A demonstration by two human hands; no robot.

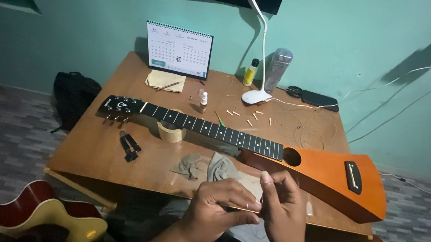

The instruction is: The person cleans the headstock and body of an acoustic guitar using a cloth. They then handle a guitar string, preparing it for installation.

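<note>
Here, at a low wooden table point(92, 148) set against a green wall, a person's left hand point(216, 210) and right hand point(280, 209) meet at six o'clock, both pinched on a thin, pale strip point(241, 207) held level between the fingertips; what the strip is made of cannot be told. Just beyond them, toward one o'clock, lies a small orange travel guitar point(323, 171), unstrung, its dark fretboard running up toward ten o'clock where the neck rests on a roll of tape point(171, 132). Grey cloths point(206, 165) sit between the hands and the neck. Black pliers point(129, 146) lie at nine o'clock, loose bridge pins point(247, 116) and a small bottle point(203, 101) near twelve, with a white desk lamp point(257, 48), a desk calendar point(180, 49) and coiled strings point(305, 125) farther back. The strip looks slender enough to snap or spring loose if the pinch tightens unevenly, and the scattered pins could roll off the table if the guitar is nudged.
</note>
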